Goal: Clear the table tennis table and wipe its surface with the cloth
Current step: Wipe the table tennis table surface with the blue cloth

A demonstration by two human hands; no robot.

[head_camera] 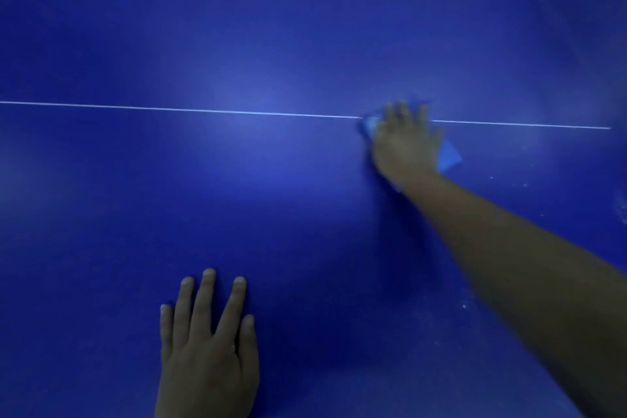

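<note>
The left hand [207, 346] lies flat at 6 o'clock, 5 fingers straight and spread on the table [271, 44], holding nothing. At 3 o'clock the blurred right hand [403, 142] presses fairly straight fingers onto the cloth [448, 154], a light blue folded piece astride the thin white line [169, 108]. The tabletop is smooth, deep blue, faintly glossy.

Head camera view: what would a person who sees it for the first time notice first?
The wide dark blue table tennis table surface fills the view, crossed by a thin white line. Right of centre, the right hand presses a light blue cloth flat onto that line, blurred. Near the bottom edge, the left hand rests flat with fingers spread. Pale specks dot the right side.
</note>
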